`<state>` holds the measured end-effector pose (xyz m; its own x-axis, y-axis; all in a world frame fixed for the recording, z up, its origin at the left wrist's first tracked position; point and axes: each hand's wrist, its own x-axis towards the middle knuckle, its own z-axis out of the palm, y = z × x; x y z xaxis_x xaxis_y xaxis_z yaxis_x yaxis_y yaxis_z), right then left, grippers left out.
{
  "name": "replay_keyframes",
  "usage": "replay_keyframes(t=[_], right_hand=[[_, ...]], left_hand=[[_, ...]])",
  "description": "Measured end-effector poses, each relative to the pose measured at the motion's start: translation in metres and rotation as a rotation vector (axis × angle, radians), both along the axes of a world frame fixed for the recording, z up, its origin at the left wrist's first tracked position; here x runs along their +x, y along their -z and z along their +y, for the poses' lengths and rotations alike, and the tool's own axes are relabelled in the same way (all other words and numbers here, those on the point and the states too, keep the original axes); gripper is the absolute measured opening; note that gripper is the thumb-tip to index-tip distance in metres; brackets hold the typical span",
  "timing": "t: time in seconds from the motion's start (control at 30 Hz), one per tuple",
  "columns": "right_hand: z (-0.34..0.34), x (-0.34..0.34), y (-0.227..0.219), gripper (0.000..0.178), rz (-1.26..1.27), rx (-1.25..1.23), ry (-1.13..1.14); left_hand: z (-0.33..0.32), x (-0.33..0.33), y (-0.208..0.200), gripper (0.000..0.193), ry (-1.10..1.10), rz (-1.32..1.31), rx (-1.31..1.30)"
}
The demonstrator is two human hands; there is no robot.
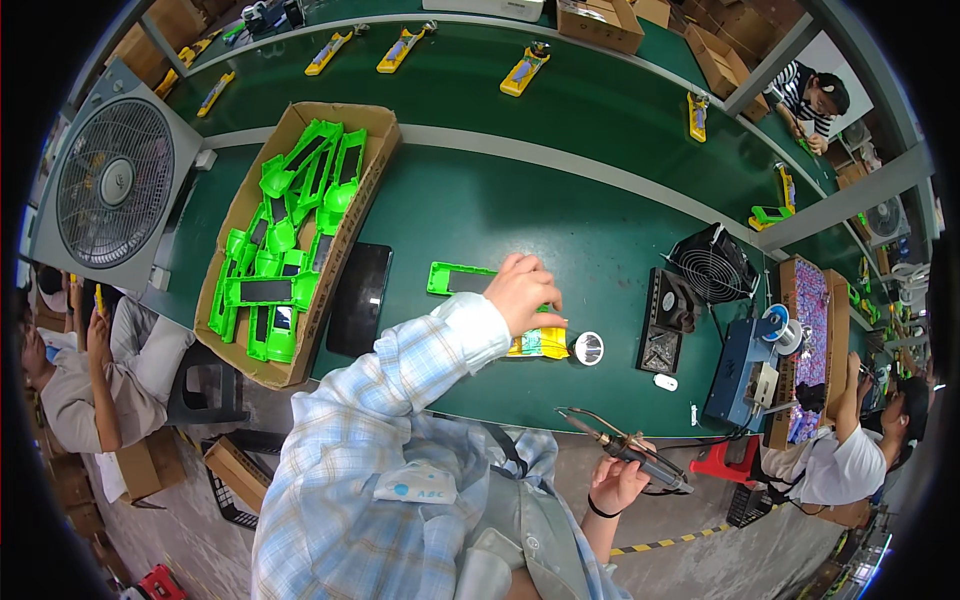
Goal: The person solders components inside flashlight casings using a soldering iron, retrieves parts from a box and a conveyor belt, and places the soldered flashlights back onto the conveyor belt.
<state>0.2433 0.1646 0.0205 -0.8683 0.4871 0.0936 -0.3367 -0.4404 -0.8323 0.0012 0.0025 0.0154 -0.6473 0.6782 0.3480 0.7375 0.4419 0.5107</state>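
The left hand [522,292] is closed down on a yellow toy part [540,343] on the green table [470,215]. A green frame [455,277] lies just left of that hand. The right hand [618,482] grips a soldering iron [630,450] near the table's front edge. Far left of the yellow part, a cardboard box [375,125] holds many green plastic frames [285,240].

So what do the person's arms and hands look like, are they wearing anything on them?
The left arm wears a long, loose shirt sleeve in a pale blue and white check, with a white cuff at the wrist. The left hand is bare, no glove. The right hand is bare too, with a thin dark band round the wrist. No sleeve shows on the right forearm.
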Motion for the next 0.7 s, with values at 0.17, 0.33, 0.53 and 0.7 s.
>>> replay_keyframes(t=[0.17, 0.33, 0.53, 0.7], right_hand=[[0.003, 0.004, 0.005, 0.034, 0.008, -0.014, -0.008], [-0.003, -0.005, -0.002, 0.033, -0.018, -0.007, -0.007], [0.0, -0.034, -0.013, 0.034, -0.003, 0.041, -0.086], [0.002, -0.069, -0.029, 0.033, 0.118, 0.084, -0.105]], left_hand=[[-0.012, 0.013, -0.002, 0.017, -0.041, -0.015, -0.026], [-0.023, 0.029, 0.008, 0.012, -0.111, 0.012, 0.088], [-0.044, 0.05, 0.013, 0.008, -0.21, -0.107, 0.244], [-0.05, 0.048, 0.004, 0.01, -0.497, -0.004, 0.192]])
